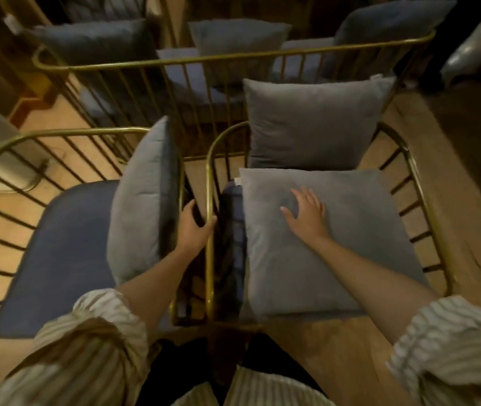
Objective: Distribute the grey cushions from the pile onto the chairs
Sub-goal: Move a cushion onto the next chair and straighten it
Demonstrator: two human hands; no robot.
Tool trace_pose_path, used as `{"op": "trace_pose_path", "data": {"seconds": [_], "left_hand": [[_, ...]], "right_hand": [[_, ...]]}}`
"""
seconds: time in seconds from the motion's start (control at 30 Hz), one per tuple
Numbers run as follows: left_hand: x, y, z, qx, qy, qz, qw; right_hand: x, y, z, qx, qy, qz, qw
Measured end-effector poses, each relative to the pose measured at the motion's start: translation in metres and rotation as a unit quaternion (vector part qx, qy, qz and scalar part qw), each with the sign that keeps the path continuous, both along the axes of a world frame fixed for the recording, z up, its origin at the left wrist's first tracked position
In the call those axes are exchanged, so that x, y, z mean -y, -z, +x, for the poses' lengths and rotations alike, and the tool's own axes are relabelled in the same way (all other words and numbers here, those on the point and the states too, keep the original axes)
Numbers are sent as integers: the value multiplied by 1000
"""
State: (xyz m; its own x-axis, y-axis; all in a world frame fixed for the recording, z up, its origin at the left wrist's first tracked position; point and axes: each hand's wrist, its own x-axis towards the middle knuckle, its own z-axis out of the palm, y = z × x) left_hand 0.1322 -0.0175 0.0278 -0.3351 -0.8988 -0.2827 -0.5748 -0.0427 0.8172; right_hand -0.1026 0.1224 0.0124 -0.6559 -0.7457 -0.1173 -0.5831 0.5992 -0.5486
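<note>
The right hand [306,213] lies flat, fingers spread, on the near cushion [306,259], while the left hand [195,227] grips the chair rail [209,177].

The right hand [306,213] lies flat, fingers spread, on a flat grey square fabric cushion [321,244] covering the seat of the right brass-coloured wire-frame chair [426,206]. Beyond that grip, a second grey cushion [312,124] stands against the chair's back. The left hand [196,227] curls around the chair's brass side rail [209,186]; left of that grip, a grey cushion standing on edge [142,200] leans in the neighbouring blue-seated chair [57,253].
</note>
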Motion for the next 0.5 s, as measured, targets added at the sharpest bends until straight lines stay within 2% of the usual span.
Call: {"op": "trace_pose_path", "data": {"seconds": [0.17,0.3,0.4,0.5], "left_hand": [[48,-6,88,-29,-81,-43,995],[85,5,153,5,-107,-77,991],[121,34,206,72,-102,-8,992],[159,63,248,140,-81,87,983]], "right_hand": [[97,-8,77,59,-101,-38,992],[158,-4,148,108,-111,0,988],[196,3,197,157,-82,21,984],[232,12,233,190,-12,32,981]]}}
